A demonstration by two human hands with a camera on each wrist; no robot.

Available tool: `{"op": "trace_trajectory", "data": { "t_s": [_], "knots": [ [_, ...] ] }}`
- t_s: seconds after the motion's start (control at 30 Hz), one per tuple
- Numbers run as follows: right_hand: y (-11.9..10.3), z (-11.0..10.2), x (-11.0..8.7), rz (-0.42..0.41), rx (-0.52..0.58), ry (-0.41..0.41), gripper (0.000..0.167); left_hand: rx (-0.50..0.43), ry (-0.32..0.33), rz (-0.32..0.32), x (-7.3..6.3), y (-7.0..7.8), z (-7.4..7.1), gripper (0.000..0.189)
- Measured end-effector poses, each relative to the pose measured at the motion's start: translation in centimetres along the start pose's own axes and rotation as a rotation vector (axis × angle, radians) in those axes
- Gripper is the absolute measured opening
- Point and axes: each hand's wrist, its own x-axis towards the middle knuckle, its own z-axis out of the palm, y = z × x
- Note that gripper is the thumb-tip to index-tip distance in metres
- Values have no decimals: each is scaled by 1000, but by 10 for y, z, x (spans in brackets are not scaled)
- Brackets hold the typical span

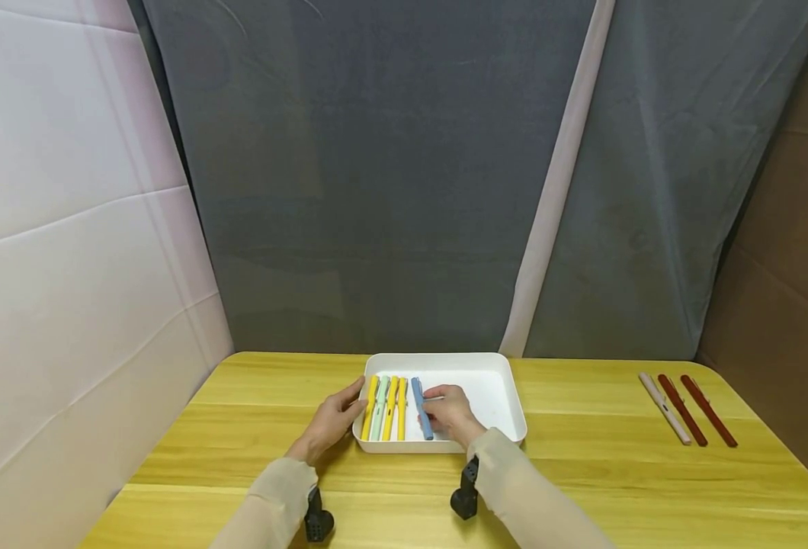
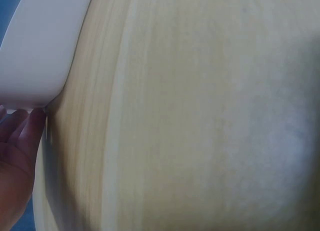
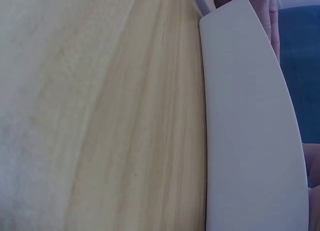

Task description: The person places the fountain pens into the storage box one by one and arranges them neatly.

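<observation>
Here, blue pen [image 1: 418, 390], likely light, stiff, best held mid-barrel, is pinched by right hand [image 1: 450, 410]; tray [image 1: 411, 447] touched at left edge by relaxed-fingered left hand [image 1: 334, 419].

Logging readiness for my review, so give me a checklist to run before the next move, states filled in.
1. Left grip on left wall of white tray: ok.
2. Right grip on blue pen: ok.
3. Firmness of that hold: cannot tell.
4. Blue pen clear of yellow pens and green pen: ok.
5. All pens in tray: not ok; pale pen and two dark red pens lie on the table.
</observation>
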Motion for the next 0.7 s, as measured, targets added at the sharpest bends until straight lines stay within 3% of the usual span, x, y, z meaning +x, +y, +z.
{"op": "trace_trajectory", "data": {
  "t_s": [0.33, 0.7],
  "knots": [
    [-4, 2, -3, -37, -102, 10, 23, -13, -1, 4, 1, -1, 0, 53],
    [-4, 4, 0, -1, -11, -13, 25, -9, -1, 5, 2, -1, 0, 53]
  ]
}}
